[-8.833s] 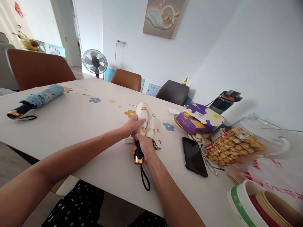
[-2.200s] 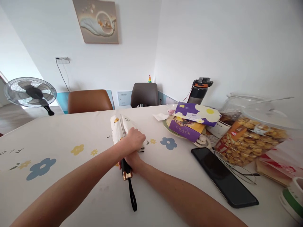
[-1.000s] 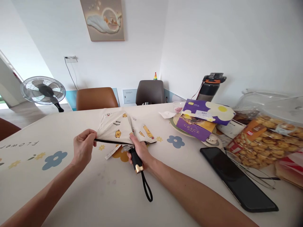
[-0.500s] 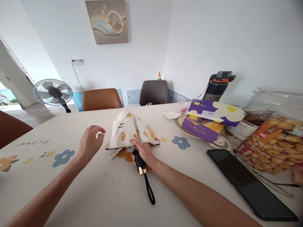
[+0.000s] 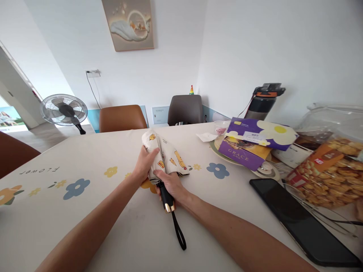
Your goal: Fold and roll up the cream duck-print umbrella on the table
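Note:
A cream folding umbrella (image 5: 170, 156) printed with small yellow ducks lies on the table (image 5: 85, 211) in front of me. My right hand (image 5: 171, 185) is closed round its black, gold-tipped handle (image 5: 166, 198), and a black wrist strap (image 5: 178, 232) trails toward me. My left hand (image 5: 146, 164) is wrapped over the left side of the canopy, pressing the loose folds against the shaft. The right-hand folds still lie spread on the cloth.
To the right lie a black phone (image 5: 300, 223), a purple flowered box (image 5: 255, 141) on a plate, a bag of snacks (image 5: 326, 173) and a dark bottle (image 5: 265, 100). Two chairs (image 5: 121, 117) and a standing fan (image 5: 64, 109) stand beyond the far edge.
One second ago my left hand held a canopy panel stretched out to the left; it let go, hovered empty, and now closes over the folds against the shaft. My right hand kept the handle.

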The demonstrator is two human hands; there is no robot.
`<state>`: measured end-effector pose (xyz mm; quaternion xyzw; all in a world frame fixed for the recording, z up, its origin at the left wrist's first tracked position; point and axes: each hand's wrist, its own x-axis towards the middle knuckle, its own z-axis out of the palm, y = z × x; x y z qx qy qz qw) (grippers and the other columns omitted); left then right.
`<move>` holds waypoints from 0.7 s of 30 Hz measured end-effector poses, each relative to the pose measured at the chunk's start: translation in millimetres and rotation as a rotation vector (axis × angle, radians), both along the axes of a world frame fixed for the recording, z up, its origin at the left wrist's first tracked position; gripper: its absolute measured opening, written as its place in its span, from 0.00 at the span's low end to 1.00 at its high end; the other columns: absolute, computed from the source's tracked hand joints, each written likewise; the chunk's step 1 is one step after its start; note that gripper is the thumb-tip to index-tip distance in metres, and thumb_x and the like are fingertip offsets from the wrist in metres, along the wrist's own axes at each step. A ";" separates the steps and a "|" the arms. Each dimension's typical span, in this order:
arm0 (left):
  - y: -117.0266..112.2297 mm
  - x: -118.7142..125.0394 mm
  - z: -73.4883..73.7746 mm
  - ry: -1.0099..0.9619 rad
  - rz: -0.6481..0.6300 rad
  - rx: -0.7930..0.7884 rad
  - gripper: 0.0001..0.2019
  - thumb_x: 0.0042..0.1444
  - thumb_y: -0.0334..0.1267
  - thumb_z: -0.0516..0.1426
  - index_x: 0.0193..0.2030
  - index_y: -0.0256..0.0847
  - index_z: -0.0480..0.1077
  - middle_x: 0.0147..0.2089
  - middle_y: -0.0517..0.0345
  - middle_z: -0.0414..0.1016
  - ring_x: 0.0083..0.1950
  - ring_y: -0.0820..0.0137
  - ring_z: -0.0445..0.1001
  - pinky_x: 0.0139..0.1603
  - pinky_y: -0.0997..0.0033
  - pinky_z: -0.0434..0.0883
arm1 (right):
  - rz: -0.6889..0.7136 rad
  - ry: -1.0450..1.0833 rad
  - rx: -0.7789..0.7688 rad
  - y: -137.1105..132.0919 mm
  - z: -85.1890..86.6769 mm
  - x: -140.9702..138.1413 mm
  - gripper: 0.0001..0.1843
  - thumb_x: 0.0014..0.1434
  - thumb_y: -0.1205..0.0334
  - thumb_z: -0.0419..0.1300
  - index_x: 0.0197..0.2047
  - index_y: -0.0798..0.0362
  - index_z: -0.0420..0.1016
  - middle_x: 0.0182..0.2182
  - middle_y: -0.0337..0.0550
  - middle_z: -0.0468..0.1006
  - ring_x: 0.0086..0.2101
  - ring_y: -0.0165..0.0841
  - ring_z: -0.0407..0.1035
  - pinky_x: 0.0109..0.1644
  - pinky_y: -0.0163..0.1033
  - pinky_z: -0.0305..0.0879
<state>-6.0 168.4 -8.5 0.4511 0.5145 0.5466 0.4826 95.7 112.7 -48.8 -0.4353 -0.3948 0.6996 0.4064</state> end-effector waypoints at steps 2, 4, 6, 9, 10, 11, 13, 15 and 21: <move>3.2 -9.7 3.5 -0.119 -0.050 -0.059 0.19 0.44 0.43 0.61 0.42 0.35 0.68 0.34 0.49 0.74 0.36 0.62 0.75 0.37 0.62 0.73 | 0.070 0.018 -0.007 -2.0 0.7 0.7 0.18 0.50 0.49 0.59 0.25 0.56 0.66 0.12 0.38 0.67 0.10 0.27 0.59 0.12 0.33 0.60; 6.8 -18.2 4.3 -0.231 -0.062 -0.141 0.19 0.44 0.43 0.61 0.41 0.34 0.69 0.32 0.48 0.74 0.34 0.62 0.75 0.35 0.63 0.74 | 0.160 0.034 -0.030 -3.1 1.6 1.5 0.19 0.50 0.48 0.58 0.24 0.56 0.65 0.12 0.38 0.67 0.10 0.27 0.59 0.13 0.34 0.60; 10.0 -23.7 4.5 -0.356 -0.062 -0.192 0.20 0.43 0.42 0.61 0.43 0.34 0.70 0.33 0.48 0.75 0.34 0.63 0.75 0.36 0.63 0.74 | 0.236 0.068 -0.046 -3.3 2.8 2.4 0.19 0.51 0.47 0.58 0.24 0.56 0.65 0.12 0.38 0.67 0.11 0.27 0.59 0.13 0.34 0.61; 11.1 -25.8 7.7 -0.470 -0.075 -0.160 0.20 0.44 0.40 0.60 0.45 0.35 0.70 0.36 0.49 0.76 0.35 0.63 0.75 0.38 0.63 0.75 | 0.264 0.173 -0.020 -2.6 5.5 3.2 0.18 0.51 0.48 0.59 0.30 0.57 0.67 0.15 0.37 0.67 0.14 0.28 0.62 0.16 0.35 0.65; 10.3 -25.4 9.6 -0.487 -0.073 -0.139 0.20 0.44 0.40 0.60 0.45 0.35 0.70 0.37 0.49 0.76 0.35 0.63 0.75 0.39 0.63 0.75 | 0.263 0.211 -0.003 -2.5 6.7 3.4 0.18 0.50 0.49 0.59 0.33 0.57 0.67 0.18 0.38 0.69 0.17 0.29 0.65 0.18 0.37 0.68; 9.0 -24.8 11.6 -0.500 -0.071 -0.124 0.20 0.44 0.40 0.60 0.45 0.35 0.70 0.37 0.49 0.76 0.36 0.62 0.75 0.39 0.62 0.75 | 0.268 0.247 0.014 -2.5 7.9 3.7 0.18 0.50 0.49 0.60 0.36 0.57 0.68 0.21 0.39 0.70 0.21 0.32 0.68 0.21 0.40 0.70; 5.6 -23.4 14.8 -0.518 -0.083 -0.117 0.20 0.44 0.40 0.59 0.45 0.35 0.70 0.38 0.48 0.76 0.36 0.61 0.75 0.40 0.61 0.74 | 0.309 0.312 0.024 -3.0 10.1 4.4 0.20 0.51 0.49 0.59 0.40 0.57 0.68 0.29 0.44 0.73 0.29 0.36 0.72 0.27 0.44 0.72; 2.2 -22.4 15.7 -0.533 -0.118 -0.140 0.20 0.44 0.42 0.59 0.45 0.35 0.70 0.39 0.48 0.76 0.37 0.60 0.75 0.41 0.59 0.74 | 0.377 0.366 -0.005 -3.7 11.7 5.8 0.20 0.53 0.49 0.57 0.42 0.57 0.68 0.35 0.47 0.73 0.35 0.38 0.73 0.30 0.43 0.73; 5.5 -24.4 3.7 -0.510 -0.198 -0.237 0.22 0.45 0.46 0.58 0.45 0.35 0.69 0.37 0.46 0.76 0.37 0.57 0.75 0.41 0.55 0.73 | 0.516 0.308 -0.126 -2.3 10.2 8.9 0.16 0.54 0.52 0.54 0.36 0.58 0.69 0.15 0.36 0.67 0.15 0.26 0.61 0.18 0.30 0.59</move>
